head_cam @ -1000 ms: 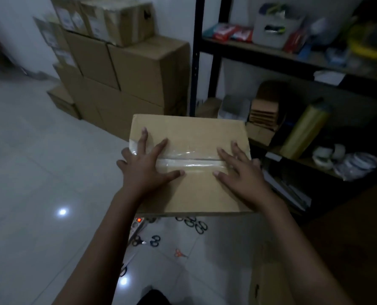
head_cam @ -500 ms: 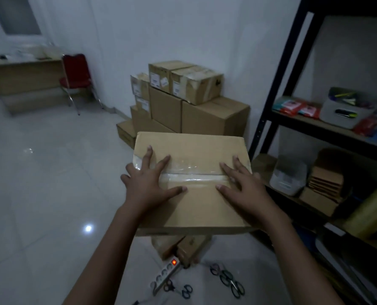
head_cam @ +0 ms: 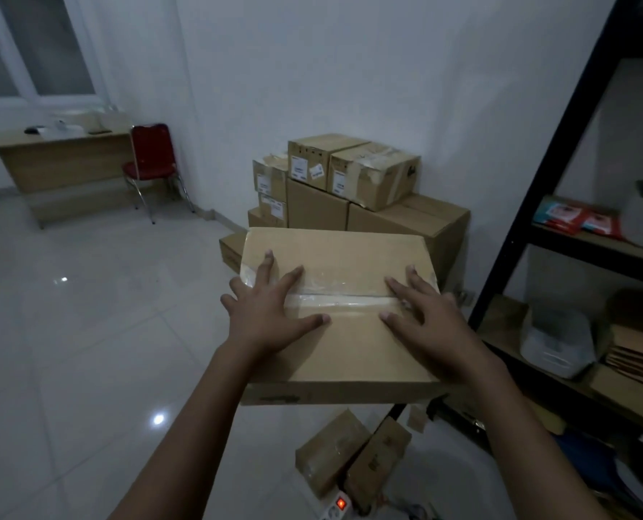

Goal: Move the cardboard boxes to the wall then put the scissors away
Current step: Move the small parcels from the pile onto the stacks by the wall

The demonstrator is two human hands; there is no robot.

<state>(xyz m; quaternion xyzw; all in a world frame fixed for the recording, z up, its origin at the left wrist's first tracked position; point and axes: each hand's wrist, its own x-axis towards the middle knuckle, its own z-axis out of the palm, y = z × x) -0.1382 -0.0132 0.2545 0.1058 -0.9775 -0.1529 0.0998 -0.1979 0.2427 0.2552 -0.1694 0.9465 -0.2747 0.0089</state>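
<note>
The left hand (head_cam: 263, 313) and right hand (head_cam: 432, 324) lie flat, fingers spread, atop the taped cardboard box (head_cam: 350, 253), just short of the stack (head_cam: 417, 223) at the far wall (head_cam: 350, 69). Ungripped, it could slip onto the small boxes (head_cam: 331, 452) and power strip (head_cam: 337, 506) below. Left, bare floor (head_cam: 87, 332) gives room; right, the rack post (head_cam: 534, 204) crowds its edge.

Box (head_cam: 342, 257) mid-frame, above the floor, taped seam across its top. Left hand (head_cam: 267, 317) and right hand (head_cam: 432, 324) lie flat on top, fingers spread, one at each end of the seam. Behind it, box stack (head_cam: 406, 223) against the white wall, beside a black shelf (head_cam: 537, 204) on the right. Two small boxes (head_cam: 331, 448) and a lit power strip (head_cam: 337, 506) on the floor below. Red chair (head_cam: 149, 159) and desk (head_cam: 61, 159) far left.
</note>
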